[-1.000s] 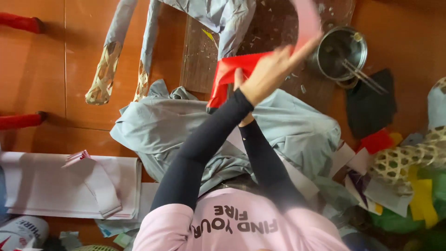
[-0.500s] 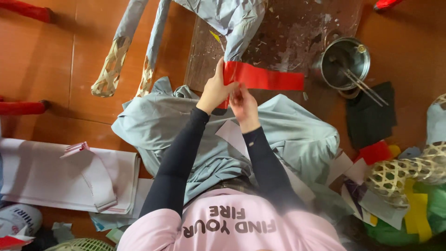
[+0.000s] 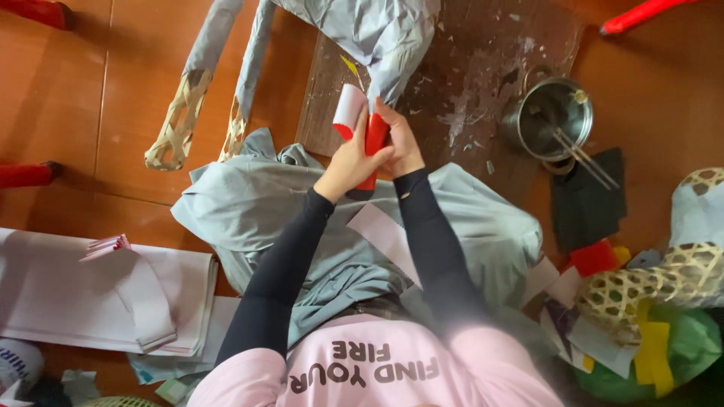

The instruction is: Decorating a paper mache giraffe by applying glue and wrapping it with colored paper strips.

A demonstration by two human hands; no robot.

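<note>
A person seated on a wooden floor (image 3: 90, 151), a grey-blue cloth (image 3: 249, 211) spread over the lap, works a strip of red paper (image 3: 373, 139) against the tapering leg of a paper-covered figure (image 3: 377, 38); a stained board (image 3: 483, 83) lies under the work, a steel pot (image 3: 550, 117) with sticks in it stands just to the right, white sheets (image 3: 83, 301) are stacked at the left, and coloured paper scraps (image 3: 603, 260) and a woven bamboo frame (image 3: 664, 283) crowd the right edge. The strip, red on one face and white on the other, sits between both hands just below the figure's leg, its upper end curled over; it looks light, limp and easy to tear or crease, best held near the ends with flat fingers rather than pinched hard. The left hand (image 3: 348, 162) is closed on the strip from the left; the right hand (image 3: 400, 139) presses it from the right with fingers curled narrow. Half a second earlier the strip stretched out flat and long to the right; now it is gathered upright and partly rolled, and both hands have drawn together.
</note>
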